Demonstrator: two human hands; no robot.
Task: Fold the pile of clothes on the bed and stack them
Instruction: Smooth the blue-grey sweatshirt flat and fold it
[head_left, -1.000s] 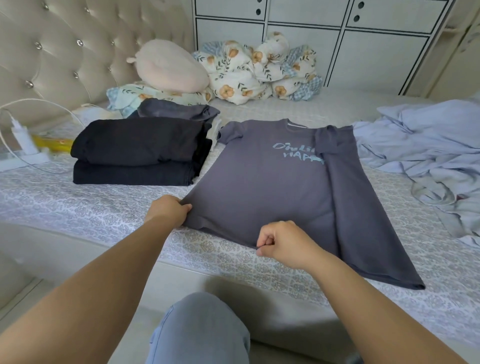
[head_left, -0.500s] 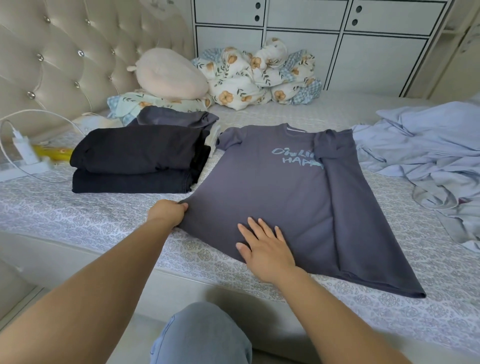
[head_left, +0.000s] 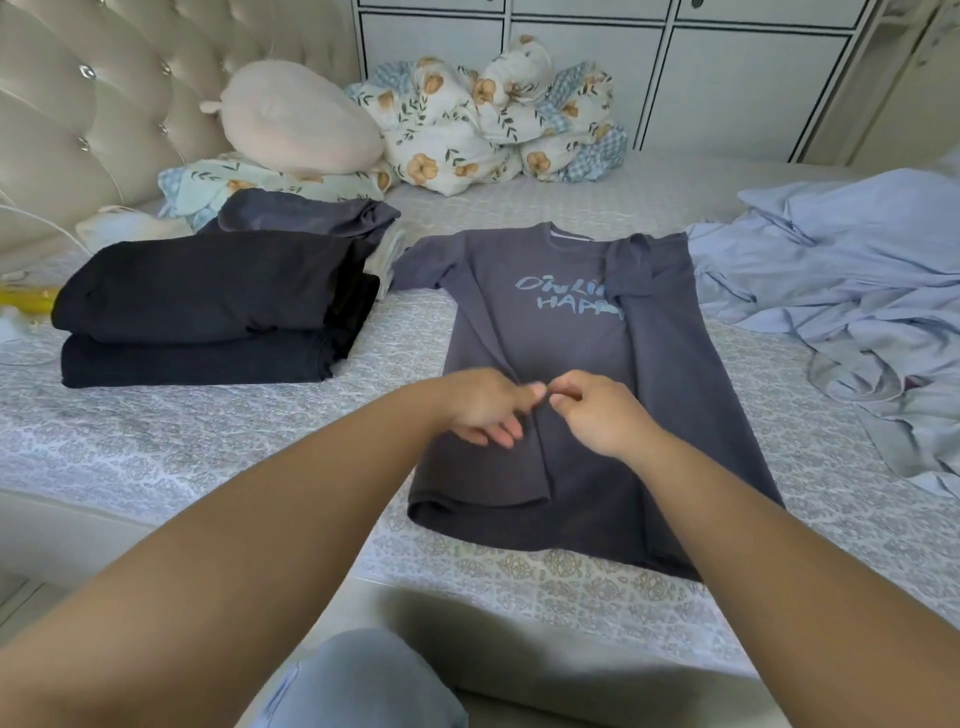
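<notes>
A: What's different on the grey T-shirt (head_left: 566, 358) from a second ago?

B: Its left side has come over. A second ago the left hand (head_left: 483, 405) was pinching the lower left hem out at about 9 o'clock from the shirt's middle; now that edge lies folded inward along the centre line, with a fresh doubled flap showing at 7 o'clock near the hem

A: And the hands?

B: They've met at the middle of the shirt, almost touching. The left hand's thumb and forefinger look pinched on the folded edge, the other fingers hanging loose below. The right hand (head_left: 592, 415), flat on the cloth half a second back, is curled now and seems to nip the same edge, though I can't tell how firmly

A: So where does that leave the job?

B: The right side was already turned in, sleeve over the print, so both long folds look done. I'd judge the next step is halving it hem to collar, then onto the folded dark stack (head_left: 208, 306) at 10 o'clock. The pale blue heap (head_left: 852, 291) at 2 o'clock on the bed (head_left: 208, 452) is still unfolded
</notes>
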